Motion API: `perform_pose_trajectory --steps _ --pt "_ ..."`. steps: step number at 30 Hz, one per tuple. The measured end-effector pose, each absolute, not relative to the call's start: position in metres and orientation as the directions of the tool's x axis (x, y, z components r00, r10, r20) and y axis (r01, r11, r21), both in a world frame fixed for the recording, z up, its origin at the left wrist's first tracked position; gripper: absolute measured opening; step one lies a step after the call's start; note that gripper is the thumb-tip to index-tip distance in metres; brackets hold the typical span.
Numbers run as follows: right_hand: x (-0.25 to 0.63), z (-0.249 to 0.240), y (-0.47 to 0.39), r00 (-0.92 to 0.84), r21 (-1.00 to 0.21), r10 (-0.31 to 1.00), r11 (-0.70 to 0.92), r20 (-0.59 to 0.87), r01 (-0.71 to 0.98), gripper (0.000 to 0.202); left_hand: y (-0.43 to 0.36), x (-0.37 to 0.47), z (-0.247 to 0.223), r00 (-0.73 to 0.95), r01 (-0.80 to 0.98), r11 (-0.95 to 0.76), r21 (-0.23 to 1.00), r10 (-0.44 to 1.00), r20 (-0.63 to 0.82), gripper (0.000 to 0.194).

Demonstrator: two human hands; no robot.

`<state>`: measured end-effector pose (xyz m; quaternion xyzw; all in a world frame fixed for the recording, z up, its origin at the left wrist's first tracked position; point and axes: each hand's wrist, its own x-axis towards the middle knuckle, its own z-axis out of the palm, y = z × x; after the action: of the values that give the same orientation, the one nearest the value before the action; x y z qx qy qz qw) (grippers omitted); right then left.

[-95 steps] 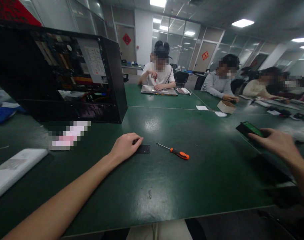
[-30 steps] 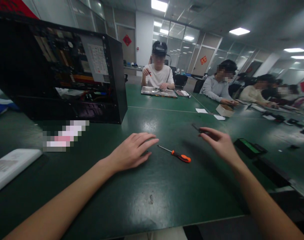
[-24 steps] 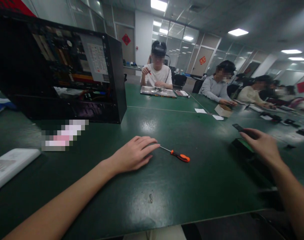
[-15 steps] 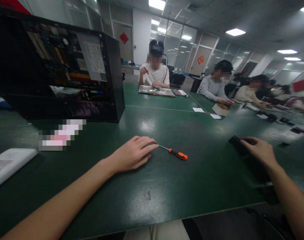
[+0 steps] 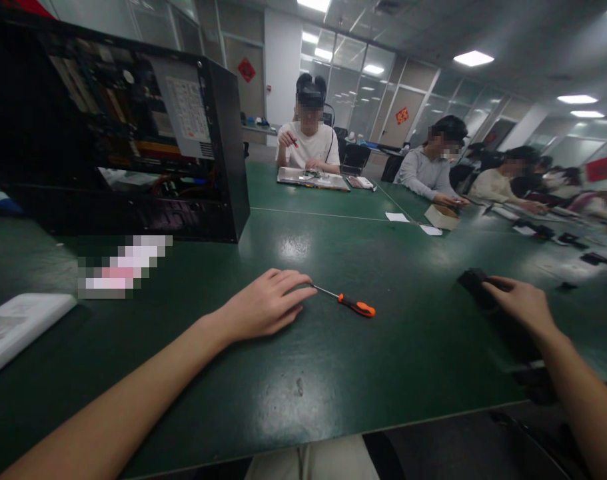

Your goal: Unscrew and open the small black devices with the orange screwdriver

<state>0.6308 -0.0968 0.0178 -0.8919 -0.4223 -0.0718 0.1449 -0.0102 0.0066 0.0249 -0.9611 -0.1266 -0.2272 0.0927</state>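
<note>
My left hand (image 5: 270, 303) lies on the green table (image 5: 343, 373), palm down with fingers loosely stretched out. Its fingertips meet the shaft end of a screwdriver (image 5: 356, 305), which has an orange and black handle pointing right; the very tip is hidden. Off to the right, my right hand (image 5: 526, 303) has its fingers bent around the edge of a long black object (image 5: 476, 283). That object is dark and blurred, so its kind cannot be made out, and the hand and forearm cover part of it.
An open black computer case (image 5: 228, 153) stands at the left, its inner parts showing. A white box-like thing (image 5: 28, 327) lies at the left edge. Across the table a person (image 5: 308, 143) sits behind a flat panel (image 5: 288, 176). Paper slips (image 5: 397, 217) and a cardboard box (image 5: 442, 217) lie farther right.
A thin dark flap at my right fingertips has lowered onto the black object. My left hand and the screwdriver keep their places; the view shifts slightly.
</note>
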Motion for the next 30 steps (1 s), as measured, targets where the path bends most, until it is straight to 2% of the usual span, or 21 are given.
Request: perform_pose_trajectory --steps 10,30 --pt "0.631 0.025 -0.098 0.581 -0.120 0.788 -0.569 0.203 0.814 0.056 0.007 -0.010 0.025 0.867 0.277 -0.953 -0.119 0.195 0.458 0.036" --pt "0.632 0.012 -0.099 0.546 -0.028 0.811 -0.554 0.210 0.832 0.061 0.008 -0.010 0.023 0.874 0.261 -0.958 -0.119 0.182 0.450 0.031"
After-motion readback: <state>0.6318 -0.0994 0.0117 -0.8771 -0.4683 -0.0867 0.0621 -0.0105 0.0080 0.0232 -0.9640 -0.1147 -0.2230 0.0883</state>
